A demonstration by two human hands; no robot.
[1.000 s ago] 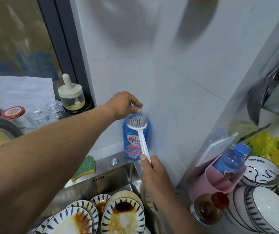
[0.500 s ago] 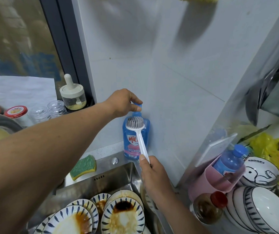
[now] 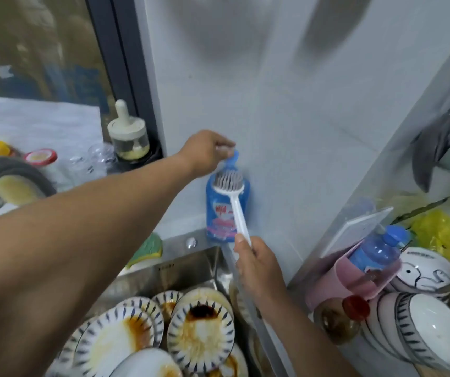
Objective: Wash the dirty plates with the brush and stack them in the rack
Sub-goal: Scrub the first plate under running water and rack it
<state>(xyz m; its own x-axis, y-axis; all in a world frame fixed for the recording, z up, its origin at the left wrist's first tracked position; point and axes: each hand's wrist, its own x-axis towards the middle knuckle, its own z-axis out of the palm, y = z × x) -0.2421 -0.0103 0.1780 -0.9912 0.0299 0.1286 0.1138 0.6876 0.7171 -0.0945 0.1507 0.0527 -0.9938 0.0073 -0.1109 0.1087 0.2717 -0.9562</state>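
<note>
The stainless steel sink is holding a pile of sauce-stained white plates with blue-dashed rims. Behind it a blue plastic soap pump bottle is standing upright. The white plastic brush with grey bristles is pointing head-up just below its spout. The left hand is reaching out, fingers pinching the pump top; the right hand is gripping the brush handle. Soaping seems underway; next the brush needs lowering onto a plate.
</note>
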